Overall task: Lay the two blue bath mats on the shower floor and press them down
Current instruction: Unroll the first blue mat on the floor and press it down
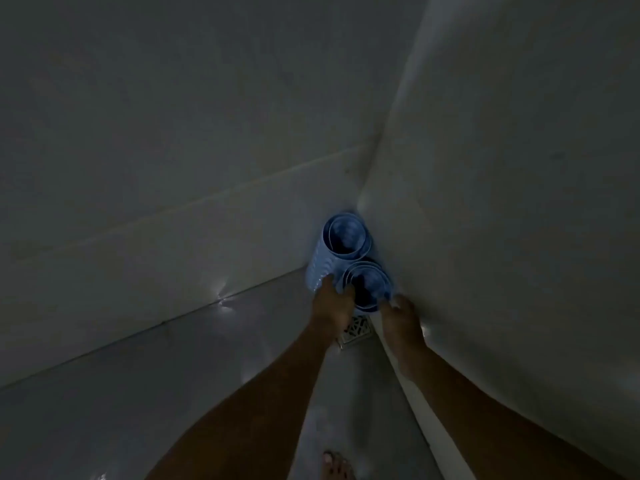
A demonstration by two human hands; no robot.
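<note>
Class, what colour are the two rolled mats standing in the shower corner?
Light blue; the rolled mats show best in the head view.

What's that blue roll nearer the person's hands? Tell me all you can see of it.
The nearer blue mat is rolled into an upright tube, its open spiral end facing up. It looks like flexible plastic or rubber. It stands in the shower corner, against the farther roll and near the floor drain. The left hand and right hand reach to either side of it; the dim light hides their exact grip.

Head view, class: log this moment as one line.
mats: two rolled blue rubber bath mats upright in corner | left hand touches nearer roll | right hand at its rim | stage: none unrolled
</note>
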